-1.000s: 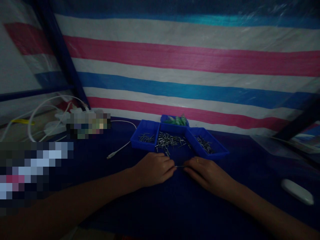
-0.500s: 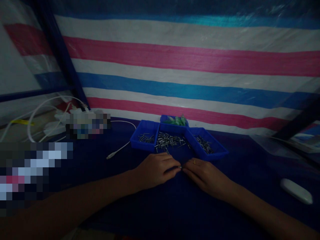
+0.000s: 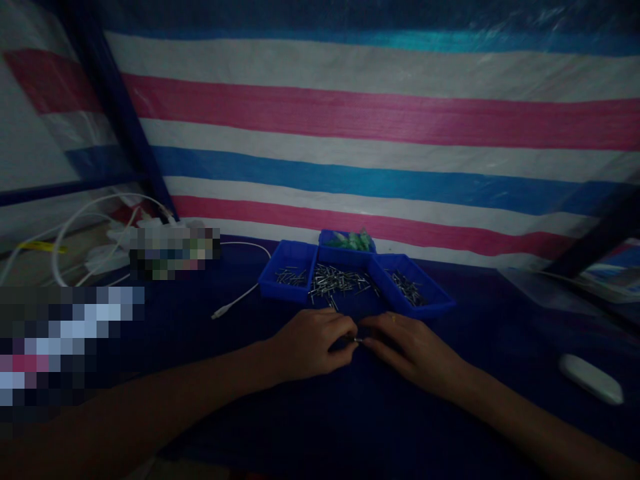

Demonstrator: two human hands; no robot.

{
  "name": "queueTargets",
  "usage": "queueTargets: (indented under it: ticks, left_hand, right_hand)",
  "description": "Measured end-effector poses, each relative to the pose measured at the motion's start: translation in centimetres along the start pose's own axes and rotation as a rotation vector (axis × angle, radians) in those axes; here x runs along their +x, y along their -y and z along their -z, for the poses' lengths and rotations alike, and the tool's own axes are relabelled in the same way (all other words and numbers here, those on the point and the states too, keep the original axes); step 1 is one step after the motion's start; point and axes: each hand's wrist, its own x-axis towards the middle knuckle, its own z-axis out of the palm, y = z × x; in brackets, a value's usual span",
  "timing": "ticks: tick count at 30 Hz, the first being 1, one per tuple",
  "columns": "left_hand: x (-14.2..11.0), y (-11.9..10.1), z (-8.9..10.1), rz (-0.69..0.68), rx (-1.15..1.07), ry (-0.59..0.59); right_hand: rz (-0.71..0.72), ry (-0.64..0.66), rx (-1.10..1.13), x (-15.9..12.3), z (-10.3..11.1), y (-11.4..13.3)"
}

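Just on the near side of the loose pile of metal pins [image 3: 337, 280], the left hand [image 3: 320, 343] is curling its thumb and index finger about a small metal piece [image 3: 357, 340], seemingly grasping it. The piece is showing only as a short bright end; the rest is being hidden by fingers. The right hand [image 3: 403, 343], nearside and to the right of the pile, is bringing thumb and index finger close to that end; cannot tell whether they are gripping it. A ring [image 3: 393, 319] is showing on this hand.

Left of the pile, a blue bin [image 3: 285, 292] is standing just beside it, holding similar pins. Right of the pile, a second blue bin [image 3: 425, 280] is also holding pins. Beyond the pile, a third bin [image 3: 345, 253] is holding green items [image 3: 357, 241], too dim to identify.

Farther left of the pile, a white cable [image 3: 243, 297] is lying on the dark blue tabletop [image 3: 350, 420]. Well to the right and nearside of the pile, a white oval object [image 3: 591, 379] is resting. Behind the pile, a striped sheet [image 3: 380, 120] is hanging.
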Motion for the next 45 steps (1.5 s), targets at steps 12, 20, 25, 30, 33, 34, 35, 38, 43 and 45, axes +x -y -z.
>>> queueTargets:
  ticks: [12,20,25,30,33,34,35,38,43,45]
  left_hand:
    - [0.13,0.44,0.01,-0.031,0.216,0.074]
    - [0.12,0.71,0.26,0.05,0.182,0.076]
    - [0.07,1.02,0.12,0.043,0.217,0.04]
    - [0.11,1.02,0.16,0.017,0.271,0.031]
    - [0.11,0.95,0.21,0.009,0.287,0.024]
    - [0.11,0.94,0.22,0.005,0.293,0.021]
    - [0.1,0.95,0.22,0.002,0.299,0.018]
    - [0.07,0.97,0.23,-0.009,0.309,0.015]
    - [0.07,0.91,0.28,-0.001,0.31,0.039]
    - [0.07,0.87,0.33,0.014,0.303,0.049]
  right_hand:
    - [0.048,0.031,-0.054,0.07,-0.37,-0.29]
    - [-0.04,0.027,-0.152,0.23,0.0,-0.54]
    - [-0.068,0.057,-0.144,0.14,-0.2,-0.69]
    - [-0.039,0.049,-0.127,0.03,-0.37,-0.9]
    - [-0.042,0.052,-0.125,0.04,-0.41,-1.01]
    - [-0.043,0.051,-0.123,0.05,-0.4,-1.02]
    - [-0.043,0.051,-0.121,0.06,-0.4,-1.02]
    - [-0.037,0.049,-0.114,0.07,-0.33,-0.95]
    - [-0.034,0.06,-0.133,0.05,-0.25,-0.92]
    - [-0.03,0.066,-0.141,0.04,-0.29,-0.96]
